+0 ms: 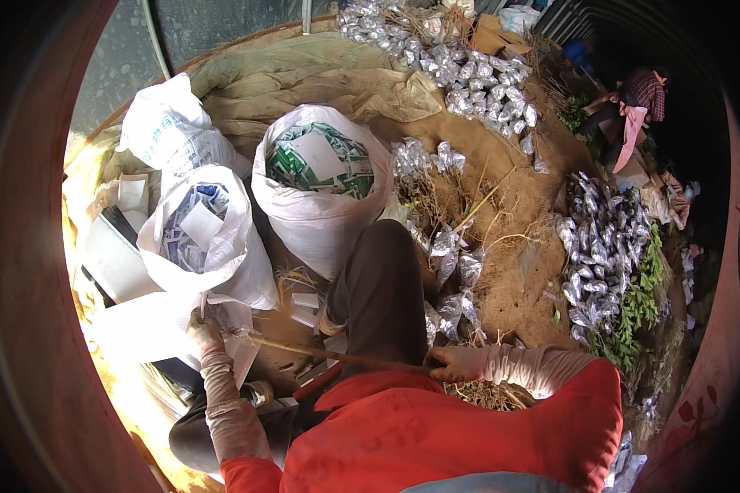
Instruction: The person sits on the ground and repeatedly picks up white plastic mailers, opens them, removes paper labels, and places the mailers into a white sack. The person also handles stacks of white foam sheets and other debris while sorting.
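Note:
My left hand (202, 329) is closed in a pinch at the edge of a bright white sheet or bag (136, 329). Something small and pale pokes up from its fingertips, too washed out to name. A long, thin brown stem (337, 355) slants across my lap, its far end close to the left hand. My right hand (454, 363) is curled around the stem's other end, by my knee. Under the right forearm lies a bundle of dry roots or twigs (493, 396), partly covered by my red top.
Open white sacks hold green packets (325, 160) and blue-white packets (196, 226); another white sack (177, 135) stands behind. Foil-wrapped plant bundles (489, 86) lie at the back, with more foil bundles (600, 255) and leafy stems (640, 308) at right. Another person (637, 107) bends at far right.

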The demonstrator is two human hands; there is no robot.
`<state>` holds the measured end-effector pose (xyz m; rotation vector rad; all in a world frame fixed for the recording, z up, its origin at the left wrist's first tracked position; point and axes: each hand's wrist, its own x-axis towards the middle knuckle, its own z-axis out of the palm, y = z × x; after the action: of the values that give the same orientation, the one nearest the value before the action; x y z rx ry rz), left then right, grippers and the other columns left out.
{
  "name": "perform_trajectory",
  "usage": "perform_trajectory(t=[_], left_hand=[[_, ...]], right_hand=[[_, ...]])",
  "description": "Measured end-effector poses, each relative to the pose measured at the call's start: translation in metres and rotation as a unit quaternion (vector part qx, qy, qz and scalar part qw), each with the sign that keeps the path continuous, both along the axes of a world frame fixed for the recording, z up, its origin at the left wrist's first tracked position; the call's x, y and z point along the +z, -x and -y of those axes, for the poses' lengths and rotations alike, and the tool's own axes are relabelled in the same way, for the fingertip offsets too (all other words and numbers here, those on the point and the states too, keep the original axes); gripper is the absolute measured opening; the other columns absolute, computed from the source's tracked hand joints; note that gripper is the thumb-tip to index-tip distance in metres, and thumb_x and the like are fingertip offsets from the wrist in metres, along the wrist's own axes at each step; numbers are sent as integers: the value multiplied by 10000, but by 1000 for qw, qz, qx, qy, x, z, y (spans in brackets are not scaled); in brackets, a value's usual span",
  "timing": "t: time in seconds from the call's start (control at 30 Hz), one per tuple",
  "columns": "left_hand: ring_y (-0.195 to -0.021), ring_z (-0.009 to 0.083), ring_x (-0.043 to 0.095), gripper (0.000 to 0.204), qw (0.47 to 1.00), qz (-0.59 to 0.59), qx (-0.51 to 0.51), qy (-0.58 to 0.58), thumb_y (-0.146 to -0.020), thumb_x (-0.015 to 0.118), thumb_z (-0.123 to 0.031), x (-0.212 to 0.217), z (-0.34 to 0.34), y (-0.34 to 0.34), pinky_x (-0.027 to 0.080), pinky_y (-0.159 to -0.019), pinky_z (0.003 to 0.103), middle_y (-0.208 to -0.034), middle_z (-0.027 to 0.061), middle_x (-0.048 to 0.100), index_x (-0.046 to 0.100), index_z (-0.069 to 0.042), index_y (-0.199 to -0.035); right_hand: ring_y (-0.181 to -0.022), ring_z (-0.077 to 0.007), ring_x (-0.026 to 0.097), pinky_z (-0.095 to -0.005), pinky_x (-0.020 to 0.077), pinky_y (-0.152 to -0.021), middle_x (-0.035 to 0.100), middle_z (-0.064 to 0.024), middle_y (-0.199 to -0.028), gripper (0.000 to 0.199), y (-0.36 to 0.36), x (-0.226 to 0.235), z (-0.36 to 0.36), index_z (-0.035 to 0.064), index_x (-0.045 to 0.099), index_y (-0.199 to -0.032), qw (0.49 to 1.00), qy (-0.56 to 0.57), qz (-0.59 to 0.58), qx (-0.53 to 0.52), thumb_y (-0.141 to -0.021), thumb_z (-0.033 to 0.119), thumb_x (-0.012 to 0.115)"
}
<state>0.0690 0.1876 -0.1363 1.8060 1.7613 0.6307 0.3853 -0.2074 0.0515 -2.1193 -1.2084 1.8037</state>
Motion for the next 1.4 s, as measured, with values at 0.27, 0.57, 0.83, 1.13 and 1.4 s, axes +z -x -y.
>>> perform_trajectory(t=[0.27, 0.57, 0.83, 1.13, 1.4], left_hand=[[-905, 338, 646, 295, 989, -139, -45, 34, -912, 472, -308, 25, -10, 6, 500, -798, 428, -958, 162, 672, 643, -127, -1069], [-734, 309, 649, 226, 951, -210, -196, -113, -941, 451, -300, 75, 66, -33, 498, -644, 426, -761, 113, 655, 626, -158, -962], [-807, 309, 617, 379, 963, -11, -184, -198, -735, 579, -40, 107, 131, -27, 510, -685, 426, -875, 105, 616, 605, -166, -1091], [-807, 282, 626, 194, 948, -250, -186, -58, -676, 640, -125, 146, 183, -19, 536, -568, 379, -833, 123, 595, 629, -67, -861], [-1137, 321, 505, 213, 941, -168, -108, -272, -660, 679, -172, 70, 192, 5, 430, -914, 473, -1206, 97, 532, 682, -139, -870]], right_hand=[[-606, -297, 622, -386, 470, -542, 599, -135, -660, 219, 2, 31, 0, 73, 573, -1039, 959, -191, 177, 111, -913, 231, 489], [-527, -54, 439, -227, 346, -477, 503, 6, -623, 261, 22, -17, -39, 5, 592, -1033, 988, -91, -57, -108, -941, 235, 506], [-508, -61, 415, -220, 323, -449, 492, 18, -658, 255, 120, -123, -207, -17, 578, -1057, 933, -187, -274, -139, -937, 202, 528], [-653, -132, 531, -270, 438, -616, 577, -29, -739, 188, 190, -139, -317, -5, 617, -1013, 744, -101, -581, -315, -928, 140, 533], [-803, -197, 624, -311, 521, -748, 634, -100, -878, 142, 167, -117, -264, -4, 633, -996, 845, -312, -426, -81, -888, 62, 568]])
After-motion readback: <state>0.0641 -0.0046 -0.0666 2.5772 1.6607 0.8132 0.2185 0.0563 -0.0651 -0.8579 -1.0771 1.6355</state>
